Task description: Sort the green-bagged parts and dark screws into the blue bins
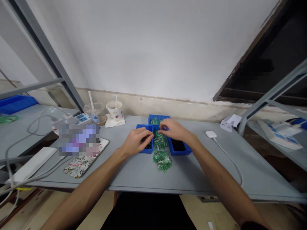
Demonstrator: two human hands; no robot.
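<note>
My left hand (137, 141) is over the left blue bin (149, 150), which holds small dark parts. Its fingers are pressed together, and whatever they hold is too small to make out. My right hand (173, 128) hovers above the green packets (162, 156), near the back blue bin (159, 117). Its thumb and fingers are curled into a pinch, with the contents hidden. The green packets lie in a strip between the bins. At the right, another blue bin (181, 152) has black contents and sits under my right wrist.
Two cups with straws (115, 110) (95, 113) stand at the back left. A patterned tablet or case (81, 163), cables and a power strip (83, 118) lie left. A white charger (211, 134) with its cable lies right, near a white paper item (231, 122).
</note>
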